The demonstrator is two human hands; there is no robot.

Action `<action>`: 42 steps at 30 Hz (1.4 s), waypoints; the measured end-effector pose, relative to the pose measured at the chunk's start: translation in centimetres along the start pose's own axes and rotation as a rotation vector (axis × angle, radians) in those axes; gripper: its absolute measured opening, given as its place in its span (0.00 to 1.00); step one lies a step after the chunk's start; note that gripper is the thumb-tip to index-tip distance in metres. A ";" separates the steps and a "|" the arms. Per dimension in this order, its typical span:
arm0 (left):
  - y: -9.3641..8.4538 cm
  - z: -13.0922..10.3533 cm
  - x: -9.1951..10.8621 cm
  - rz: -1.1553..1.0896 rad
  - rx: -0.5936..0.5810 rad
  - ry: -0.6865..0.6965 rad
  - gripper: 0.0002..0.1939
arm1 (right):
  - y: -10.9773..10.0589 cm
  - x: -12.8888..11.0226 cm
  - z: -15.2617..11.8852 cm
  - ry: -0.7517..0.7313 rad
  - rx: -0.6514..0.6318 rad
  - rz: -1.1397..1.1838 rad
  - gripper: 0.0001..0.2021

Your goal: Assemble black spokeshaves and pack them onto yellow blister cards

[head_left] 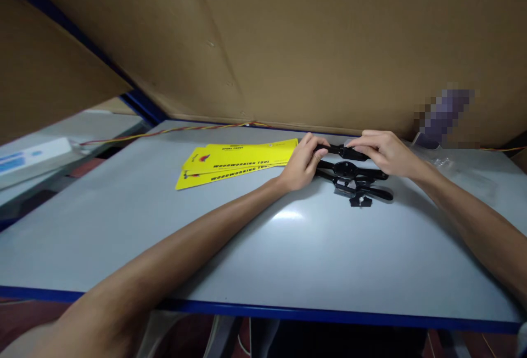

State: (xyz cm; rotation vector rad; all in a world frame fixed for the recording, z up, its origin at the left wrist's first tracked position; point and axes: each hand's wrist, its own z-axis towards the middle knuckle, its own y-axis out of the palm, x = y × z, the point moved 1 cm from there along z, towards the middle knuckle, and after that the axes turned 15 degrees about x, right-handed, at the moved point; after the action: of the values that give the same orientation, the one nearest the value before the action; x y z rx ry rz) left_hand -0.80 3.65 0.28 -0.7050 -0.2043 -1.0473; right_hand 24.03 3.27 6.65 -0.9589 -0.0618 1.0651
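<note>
- From where I stand, the left hand (303, 162) has its fingers closed round the left end of the upper black tool (353, 153), over the surface (263, 253);
- the right hand (386, 152) has its fingers drawn narrow on that same tool, at its middle and right part; I can't tell whether they also grip some small part there;
- the middle black tool (345, 169) lies just below, nearer the person, its left end by the left hand;
- the lower black tool (382, 193) lies slantwise nearer still, with a small black piece (360, 201) just beside it;
- yellow cards (247, 156), printed "WOODWORKING TOOL", lie fanned and overlapping to the left, reaching the left hand;
- clear plastic (442, 167) sits beyond the right wrist, near a blurred purple thing (447, 111);
- a red and yellow wire (185, 129) runs along the back edge, below the brown board (288, 45); a white box (35, 160) lies far left.
</note>
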 end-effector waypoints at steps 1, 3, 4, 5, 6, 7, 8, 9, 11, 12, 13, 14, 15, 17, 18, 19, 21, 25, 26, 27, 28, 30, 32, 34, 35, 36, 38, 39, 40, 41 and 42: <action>-0.1 0.2 0.0 0.007 -0.002 0.008 0.22 | 0.0 -0.1 0.1 0.011 0.006 0.004 0.15; -0.5 0.6 0.1 0.060 -0.009 0.047 0.22 | -0.1 -0.4 0.2 0.018 0.018 0.001 0.15; -0.8 1.0 0.1 0.109 -0.013 0.081 0.23 | 0.0 -0.7 0.2 0.015 0.023 -0.005 0.15; -1.2 1.4 0.2 0.170 -0.017 0.126 0.24 | 0.0 -1.1 0.3 0.010 0.028 -0.010 0.15; -1.5 1.8 0.3 0.239 -0.025 0.175 0.25 | 0.1 -1.6 0.3 0.007 0.035 -0.015 0.15; -1.9 2.2 0.5 0.309 -0.034 0.225 0.26 | 0.2 -2.0 0.2 0.007 0.046 -0.017 0.14; -2.3 2.6 0.7 0.372 -0.052 0.271 0.28 | 0.3 -2.4 0.2 0.009 0.057 -0.018 0.14; -2.6 3.0 0.9 0.418 -0.079 0.314 0.30 | 0.3 -2.9 0.1 0.009 0.066 -0.019 0.13; -3.1 3.7 1.4 0.449 -0.158 0.389 0.33 | 0.5 -3.5 0.0 0.000 0.066 -0.017 0.12; -3.2 3.9 1.7 0.443 -0.195 0.417 0.35 | 0.5 -3.8 0.0 -0.009 0.060 -0.013 0.12; -3.3 4.2 1.9 0.432 -0.223 0.439 0.38 | 0.6 -4.0 -0.1 -0.019 0.053 -0.007 0.12; -3.2 4.3 2.1 0.426 -0.237 0.451 0.39 | 0.6 -4.1 -0.1 -0.026 0.051 0.000 0.13; -3.2 4.5 2.2 0.430 -0.236 0.452 0.41 | 0.6 -4.1 -0.1 -0.027 0.054 0.007 0.13; -2.8 4.7 2.2 0.456 -0.208 0.433 0.42 | 0.6 -3.9 -0.1 -0.019 0.073 0.017 0.14; -2.5 4.8 2.1 0.467 -0.192 0.421 0.43 | 0.5 -3.7 0.0 -0.009 0.089 0.019 0.14; -2.2 4.9 2.0 0.473 -0.178 0.409 0.43 | 0.5 -3.4 0.0 0.004 0.105 0.020 0.14; -1.4 5.0 1.6 0.466 -0.167 0.400 0.43 | 0.6 -2.8 0.0 0.030 0.130 0.025 0.13; -0.1 5.1 0.9 0.417 -0.183 0.401 0.44 | 0.8 -1.4 -0.1 0.062 0.118 0.067 0.13; 0.1 5.2 0.8 0.404 -0.186 0.402 0.44 | 0.9 -1.1 -0.1 0.066 0.113 0.075 0.13; 0.2 5.3 0.7 0.391 -0.188 0.406 0.45 | 0.9 -0.8 -0.2 0.071 0.114 0.075 0.13; 0.4 5.5 0.6 0.378 -0.188 0.413 0.45 | 0.9 -0.6 -0.2 0.078 0.122 0.070 0.13; 0.5 5.9 0.5 0.362 -0.187 0.432 0.44 | 0.8 -0.3 -0.2 0.091 0.131 0.059 0.15; 0.6 6.4 0.5 0.377 -0.181 0.458 0.44 | 0.7 -0.4 -0.2 0.098 0.126 0.063 0.16; 0.6 6.5 0.5 0.418 -0.174 0.478 0.44 | 0.6 -0.6 -0.3 0.114 0.126 0.085 0.13; 0.7 6.4 0.5 0.437 -0.173 0.481 0.43 | 0.6 -0.8 -0.3 0.133 0.134 0.091 0.12; 0.8 6.2 0.4 0.452 -0.171 0.477 0.43 | 0.5 -0.9 -0.3 0.156 0.150 0.084 0.13; 1.0 5.5 0.4 0.468 -0.167 0.450 0.43 | 0.3 -0.8 -0.2 0.199 0.172 0.041 0.19; 1.2 5.1 0.4 0.469 -0.165 0.431 0.43 | 0.2 -0.7 -0.1 0.214 0.169 0.020 0.20; 1.4 4.7 0.4 0.465 -0.162 0.408 0.43 | 0.1 -0.5 0.0 0.231 0.153 0.007 0.20; 1.6 4.4 0.3 0.458 -0.159 0.381 0.43 | 0.0 -0.3 0.0 0.255 0.121 0.006 0.19; 1.8 4.0 0.3 0.447 -0.157 0.351 0.43 | 0.0 0.0 0.1 0.284 0.081 0.013 0.17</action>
State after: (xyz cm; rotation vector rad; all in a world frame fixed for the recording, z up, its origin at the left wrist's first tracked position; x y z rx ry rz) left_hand 1.56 6.48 2.73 -0.6559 0.3308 -0.7439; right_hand 23.97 3.32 6.72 -1.0293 0.2191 0.9273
